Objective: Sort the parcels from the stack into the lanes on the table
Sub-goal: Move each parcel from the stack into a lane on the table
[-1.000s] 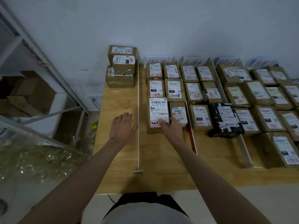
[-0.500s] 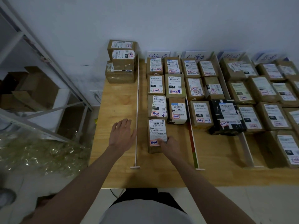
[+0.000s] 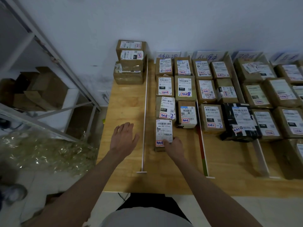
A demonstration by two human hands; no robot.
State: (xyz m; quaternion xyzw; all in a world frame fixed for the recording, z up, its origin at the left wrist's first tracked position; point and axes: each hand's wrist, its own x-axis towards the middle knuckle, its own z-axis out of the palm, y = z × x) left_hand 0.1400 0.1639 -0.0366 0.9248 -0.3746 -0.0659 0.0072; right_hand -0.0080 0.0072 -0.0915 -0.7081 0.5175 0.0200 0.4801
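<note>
A small brown parcel (image 3: 164,131) with a white label lies flat in the leftmost lane, nearest me, behind it several other labelled parcels. My right hand (image 3: 174,145) grips its near right corner, fingers curled over the label's edge. My left hand (image 3: 123,138) hovers flat with spread fingers over the bare wood left of the white divider strip (image 3: 145,112), holding nothing. The stack (image 3: 130,63) of brown parcels stands at the table's far left corner against the wall.
The wooden table (image 3: 124,105) holds lanes split by thin strips, including a red-green one (image 3: 202,151). Lanes to the right are filled with parcels, one black (image 3: 240,122). Handwritten paper signs (image 3: 168,55) stand along the wall. A metal shelf frame (image 3: 49,51) stands left.
My right hand has drawn the parcel toward me, from on top of the third-row parcel to the lane's near end. My left hand stayed beside the divider.
</note>
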